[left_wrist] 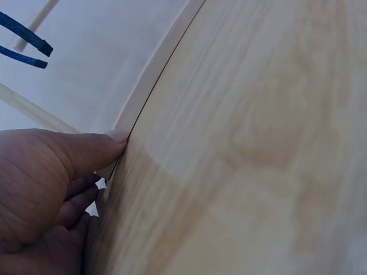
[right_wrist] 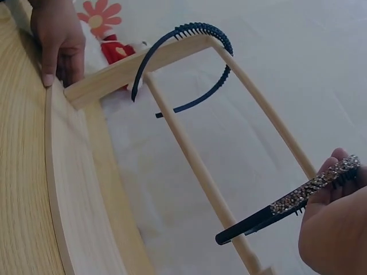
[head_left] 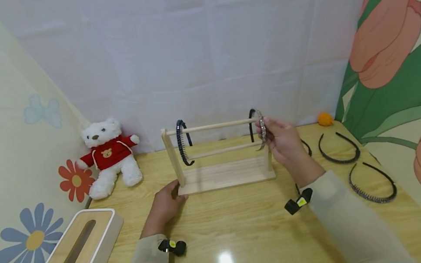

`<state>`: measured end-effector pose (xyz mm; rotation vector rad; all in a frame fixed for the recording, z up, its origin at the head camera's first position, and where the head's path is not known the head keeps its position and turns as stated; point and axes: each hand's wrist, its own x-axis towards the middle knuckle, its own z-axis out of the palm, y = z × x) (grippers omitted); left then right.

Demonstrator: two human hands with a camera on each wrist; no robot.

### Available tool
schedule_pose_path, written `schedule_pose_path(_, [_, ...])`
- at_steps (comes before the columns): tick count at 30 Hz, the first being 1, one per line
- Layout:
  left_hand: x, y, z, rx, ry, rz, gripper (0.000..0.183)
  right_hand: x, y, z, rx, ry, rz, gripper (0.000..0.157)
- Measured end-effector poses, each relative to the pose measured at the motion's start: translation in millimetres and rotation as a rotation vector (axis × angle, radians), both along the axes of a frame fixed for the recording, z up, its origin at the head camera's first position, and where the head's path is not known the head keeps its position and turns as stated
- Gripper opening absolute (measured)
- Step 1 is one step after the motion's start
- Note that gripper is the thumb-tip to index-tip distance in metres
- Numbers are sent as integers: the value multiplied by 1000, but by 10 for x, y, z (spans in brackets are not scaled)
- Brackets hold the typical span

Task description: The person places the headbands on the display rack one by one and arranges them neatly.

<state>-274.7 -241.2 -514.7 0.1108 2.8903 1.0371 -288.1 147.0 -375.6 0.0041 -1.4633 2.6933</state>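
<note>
A wooden headband rack with two crossbars stands on the table. My left hand grips the left front corner of its base, the thumb on the front edge and the fingers curled around the end. In my right hand is a glittery headband, pinched by its stone-covered band at the right end of the rack. Its dark ends reach across the lower bar in the right wrist view. A dark blue toothed headband hangs over the upper bar near the left upright.
More headbands lie on the right, a dark one and a toothed one, with another partly behind my right arm. A white bear in red sits back left. A tissue box stands front left, and a small orange object back right.
</note>
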Motion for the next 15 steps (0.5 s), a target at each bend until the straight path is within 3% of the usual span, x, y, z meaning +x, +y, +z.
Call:
schedule_pose_path(7, [21, 8, 26, -10, 3, -1, 65, 6, -360, 3, 21, 12, 15, 16])
schedule_pose_path(15, [25, 16, 32, -2, -1, 4, 65, 13, -771, -53, 63, 56, 69, 34])
